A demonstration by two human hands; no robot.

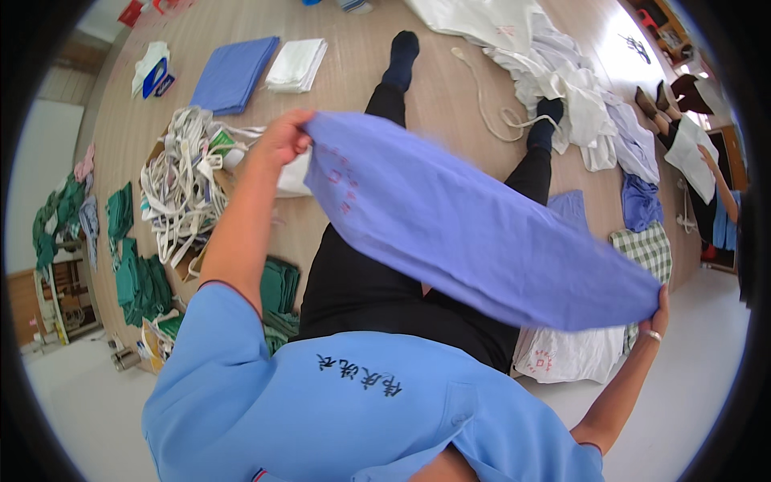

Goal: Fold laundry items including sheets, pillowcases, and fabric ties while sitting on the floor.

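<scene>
A periwinkle-blue cloth (458, 217) with red printed marks is stretched at a slant across my lap, doubled over along its length. My left hand (288, 137) grips its upper-left end, and my right hand (658, 313) holds the lower-right end, with the fingers partly hidden by the fabric. My legs in black trousers lie apart beneath it. Beyond my left hand are a folded blue cloth (235, 75) and a folded white cloth stack (296, 65). White fabric straps (184, 187) are heaped in a box beside my left forearm.
Green folded cloths (141, 280) lie at the left. Loose white fabric (560, 78), a blue bundle (642, 202), a green checked cloth (644, 250) and a white cloth with red marks (569, 355) lie at the right. A white cord (479, 96) lies between my feet. Another person holds white cloth (692, 156) at far right.
</scene>
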